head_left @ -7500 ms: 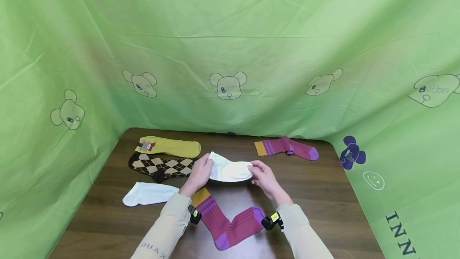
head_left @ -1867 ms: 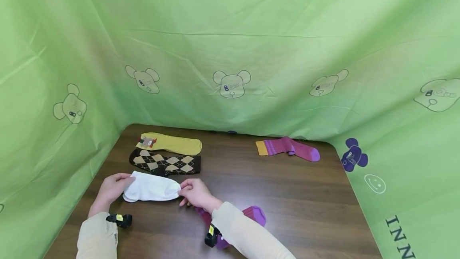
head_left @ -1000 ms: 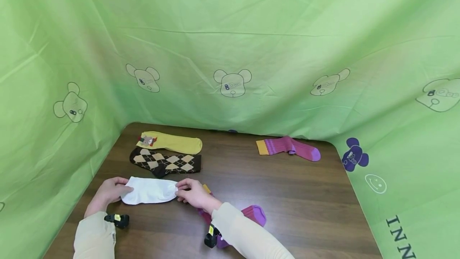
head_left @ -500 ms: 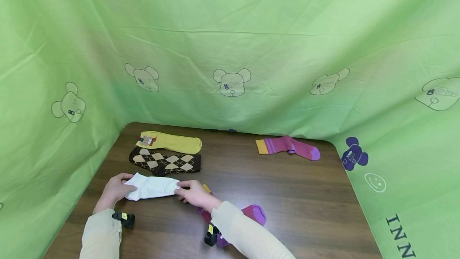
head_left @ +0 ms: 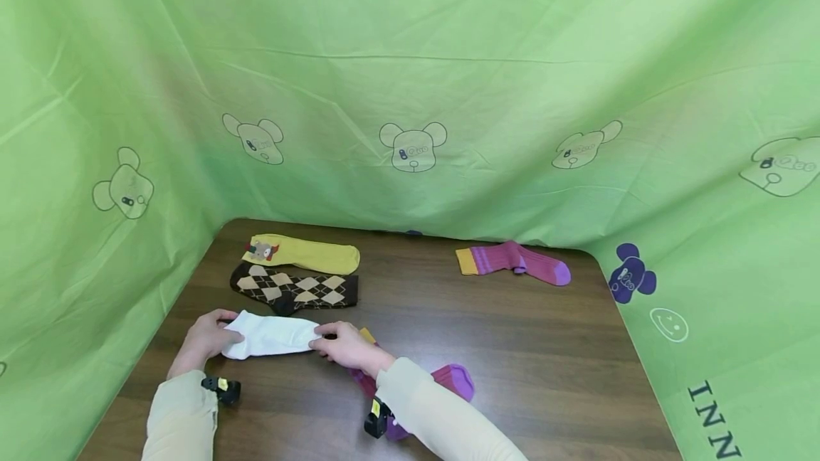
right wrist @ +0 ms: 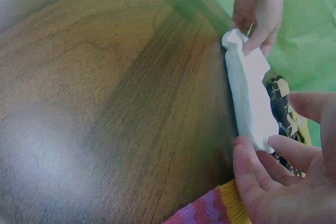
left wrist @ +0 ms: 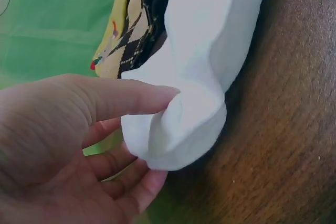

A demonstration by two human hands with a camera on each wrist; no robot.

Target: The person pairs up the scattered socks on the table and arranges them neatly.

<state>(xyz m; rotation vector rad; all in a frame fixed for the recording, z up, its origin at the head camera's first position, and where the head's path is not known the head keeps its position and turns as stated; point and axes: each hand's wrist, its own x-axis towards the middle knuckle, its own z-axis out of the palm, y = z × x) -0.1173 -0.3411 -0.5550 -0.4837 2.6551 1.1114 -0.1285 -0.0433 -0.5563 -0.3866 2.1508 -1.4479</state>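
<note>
White socks (head_left: 275, 335) lie lengthwise between both hands at the left of the table, one over the other. My left hand (head_left: 203, 338) pinches their left end; in the left wrist view the thumb presses on top of the white fabric (left wrist: 205, 24) with fingers beneath. At the opposite end, my right hand (head_left: 349, 346) pinches the tip between its fingers, as the right wrist view shows (right wrist: 283, 182). Just beyond the white socks lies an argyle sock (head_left: 301, 292) in black, brown and cream.
Behind the argyle sock is a yellow sock (head_left: 314, 255) with an animal face. A magenta sock (head_left: 453, 381) lies partly hidden under my right forearm. Its look-alike (head_left: 512, 260) rests at the back right of the wooden table (head_left: 544, 361). Green cloth (head_left: 410, 77) hangs around the table.
The white sock held at mid-table earlier has moved left onto the other white sock, both hands with it. Over the last second its left end has shifted slightly.
</note>
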